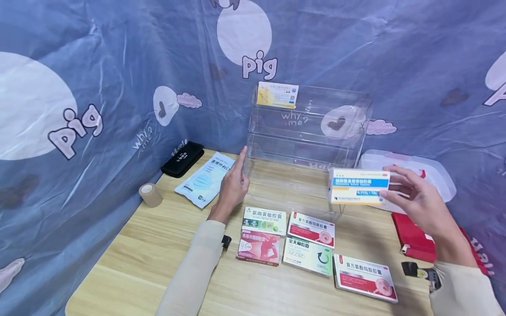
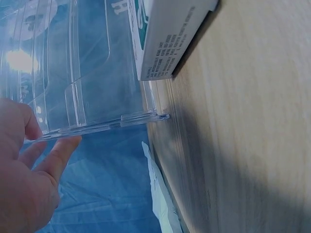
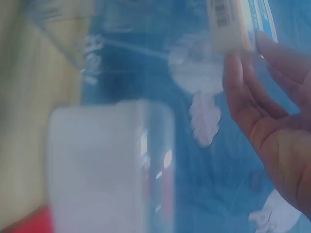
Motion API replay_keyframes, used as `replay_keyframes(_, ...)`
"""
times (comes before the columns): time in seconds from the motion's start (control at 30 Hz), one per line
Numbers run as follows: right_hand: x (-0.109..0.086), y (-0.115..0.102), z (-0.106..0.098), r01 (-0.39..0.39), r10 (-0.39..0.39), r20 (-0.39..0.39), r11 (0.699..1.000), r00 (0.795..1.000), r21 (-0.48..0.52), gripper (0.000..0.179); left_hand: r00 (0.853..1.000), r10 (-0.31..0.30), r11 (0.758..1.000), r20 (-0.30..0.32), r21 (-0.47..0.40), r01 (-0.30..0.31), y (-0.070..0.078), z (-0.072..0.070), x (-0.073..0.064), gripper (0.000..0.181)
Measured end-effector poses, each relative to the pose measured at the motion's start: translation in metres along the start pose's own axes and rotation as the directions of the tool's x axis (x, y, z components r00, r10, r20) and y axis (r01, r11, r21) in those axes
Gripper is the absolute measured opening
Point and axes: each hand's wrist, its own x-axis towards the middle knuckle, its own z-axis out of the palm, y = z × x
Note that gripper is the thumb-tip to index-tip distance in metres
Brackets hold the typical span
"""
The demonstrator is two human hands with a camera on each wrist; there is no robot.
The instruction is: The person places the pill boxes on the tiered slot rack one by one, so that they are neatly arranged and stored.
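My right hand (image 1: 421, 197) holds a white, blue and yellow medicine box (image 1: 359, 186) by its right end, raised in front of the clear acrylic tiered display rack (image 1: 308, 145). In the right wrist view, the thumb and fingers pinch the end of that box (image 3: 226, 24). At the rack's left side, my left hand (image 1: 235, 182) grips the edge of the side panel. The left wrist view shows its thumb and fingers (image 2: 63, 150) on either side of the panel (image 2: 97, 127). A yellow and white medicine box (image 1: 277, 95) stands at the left of the rack's top tier.
Several medicine boxes lie before the rack, among them a pink one (image 1: 258, 247) and a green-white one (image 1: 308, 256). To the left are a mask packet (image 1: 205, 180), a black case (image 1: 183, 159) and a tan tape roll (image 1: 150, 195). A translucent box (image 1: 439, 180) and red pouch (image 1: 415, 237) sit right.
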Motion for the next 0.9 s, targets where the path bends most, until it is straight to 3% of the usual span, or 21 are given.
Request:
replay_keyframes(0.17,0.040,-0.020,0.006,-0.002,0.004,-0.100,1.000,0.995,0.028,0.069,1.000,0.007,1.000,-0.003,0.008,-0.007,0.000,0.000,0.000,0.095)
replay_keyframes(0.3,0.071,-0.035,0.010,0.034,-0.018,-0.200,0.997,0.980,0.075,0.065,1.000,0.004,1.000,0.004,0.011,-0.004,0.001,0.000,0.000,0.096)
replay_keyframes(0.43,0.104,-0.048,0.011,0.044,-0.016,-0.323,0.996,0.946,0.078,0.064,1.000,0.011,1.000,0.008,0.013,-0.011,0.001,0.000,0.000,0.095)
replay_keyframes(0.57,0.134,-0.059,0.008,-0.011,0.059,-0.423,0.993,0.904,0.115,0.064,1.000,0.021,1.000,0.004,0.009,-0.021,0.001,0.000,0.000,0.095)
replay_keyframes(0.73,0.165,-0.065,0.009,-0.066,0.126,-0.492,0.988,0.861,0.138,0.061,0.999,0.034,0.999,0.005,0.006,-0.034,0.000,0.000,0.000,0.095)
replay_keyframes(0.9,0.192,-0.065,0.019,-0.062,0.088,-0.541,0.996,0.837,0.066,0.057,0.999,0.040,0.999,-0.008,0.006,-0.040,-0.001,0.001,0.000,0.094)
